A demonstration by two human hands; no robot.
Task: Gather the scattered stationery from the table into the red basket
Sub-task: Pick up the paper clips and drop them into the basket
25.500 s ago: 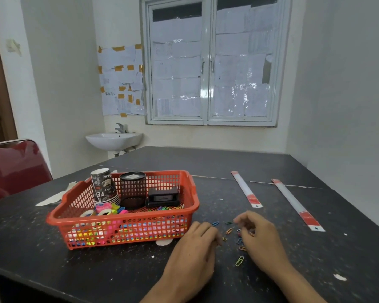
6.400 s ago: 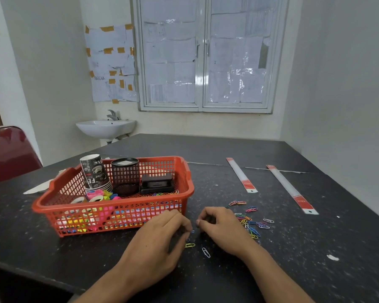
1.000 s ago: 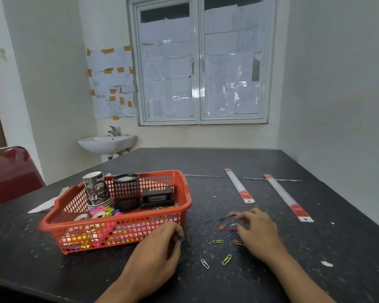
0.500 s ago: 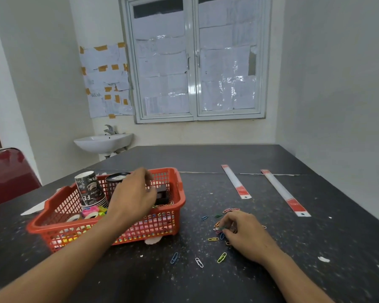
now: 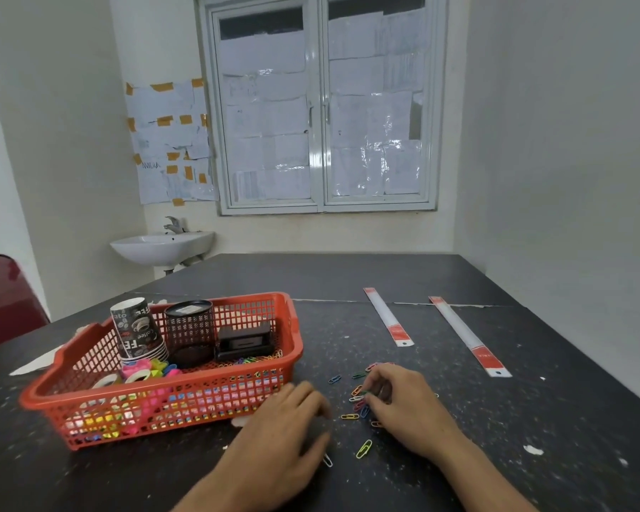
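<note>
red basket [image 5: 200, 404] mostly filled. right hand [image 5: 403, 408] pinching paper clips [image 5: 350, 416]; more around it, rulers [image 5: 387, 317] beyond (left hand [image 5: 285, 434] grip: can't tell).

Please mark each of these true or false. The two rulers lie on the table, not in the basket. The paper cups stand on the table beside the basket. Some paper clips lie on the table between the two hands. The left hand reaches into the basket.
1. The two rulers lie on the table, not in the basket. True.
2. The paper cups stand on the table beside the basket. False: the stack stands inside the basket.
3. Some paper clips lie on the table between the two hands. True.
4. The left hand reaches into the basket. False: it rests on the table, in front of the basket's right corner, across from the right hand.
</note>
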